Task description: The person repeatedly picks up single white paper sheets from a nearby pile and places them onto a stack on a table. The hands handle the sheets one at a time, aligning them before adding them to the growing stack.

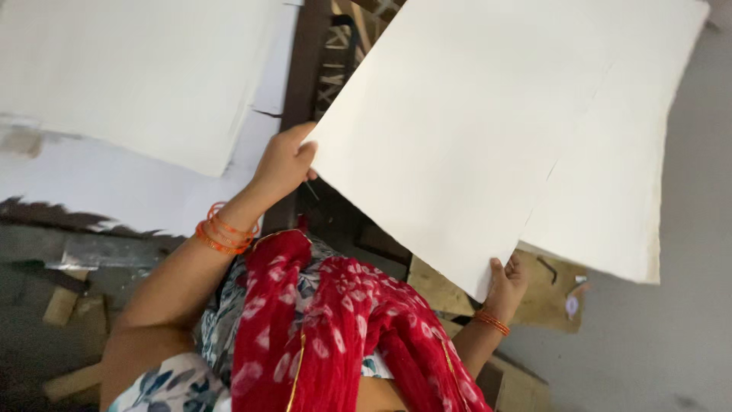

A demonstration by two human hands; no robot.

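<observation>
A large off-white paper sheet (465, 130) is held up in front of me, tilted, filling the upper middle and right. My left hand (284, 164) grips its left corner, orange bangles on the wrist. My right hand (506, 284) pinches the sheet's bottom corner from beneath, also with thin orange bangles. A second sheet edge (610, 214) shows behind the first, at the right. A red patterned scarf (335, 328) hangs over my chest at the bottom middle.
A stack of similar white sheets (130, 76) lies on a surface at the upper left, over a wider white layer (114, 191). Wooden pieces (438, 290) and a dark frame (305, 69) sit below the held sheet. Grey floor (671, 336) spreads at right.
</observation>
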